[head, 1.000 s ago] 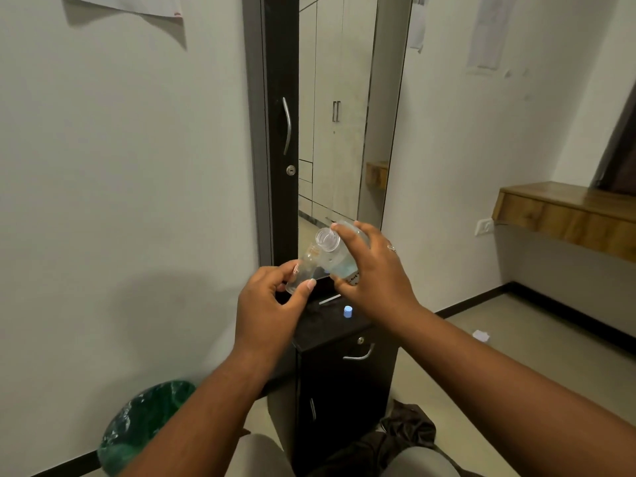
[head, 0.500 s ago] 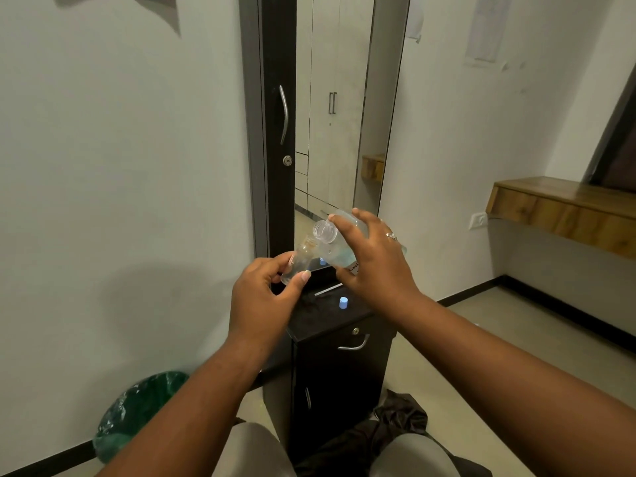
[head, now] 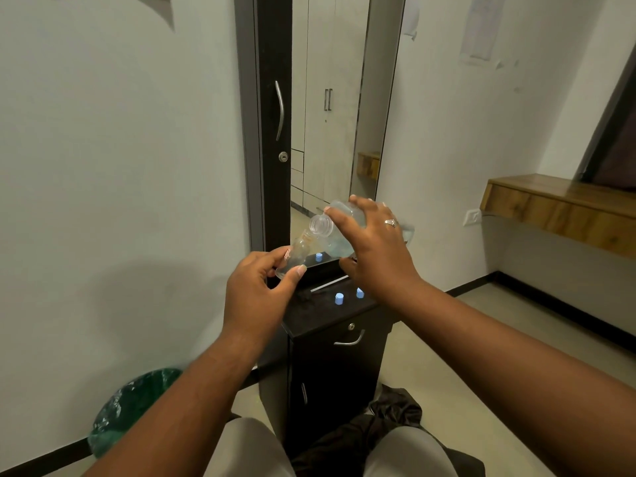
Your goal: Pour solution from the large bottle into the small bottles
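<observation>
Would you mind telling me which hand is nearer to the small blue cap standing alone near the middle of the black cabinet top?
Right. The right hand is just above and behind the small blue cap; the left hand is farther to its left.

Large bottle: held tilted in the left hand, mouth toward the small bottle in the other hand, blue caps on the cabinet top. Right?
Not quite. In the head view the right hand grips the tilted large bottle; the left hand holds the small bottle. The blue caps do sit on the cabinet top.
</observation>
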